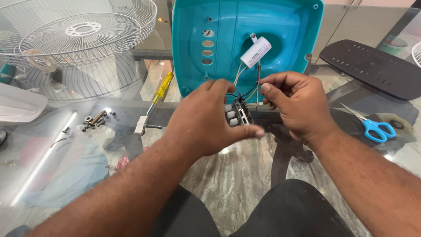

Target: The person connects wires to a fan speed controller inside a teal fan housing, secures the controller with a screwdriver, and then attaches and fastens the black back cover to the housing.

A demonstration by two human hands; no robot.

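Screwdriver (pixel 161 89) left of housing (pixel 280 26) — scissors (pixel 372 125) right.

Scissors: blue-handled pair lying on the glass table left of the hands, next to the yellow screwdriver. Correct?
Not quite. The head view shows the blue-handled scissors on the glass table to the right of the hands, beyond the right hand. The yellow screwdriver lies on the left, far from them.

Glass tabletop (pixel 52 175) over marbled floor (pixel 232 180)
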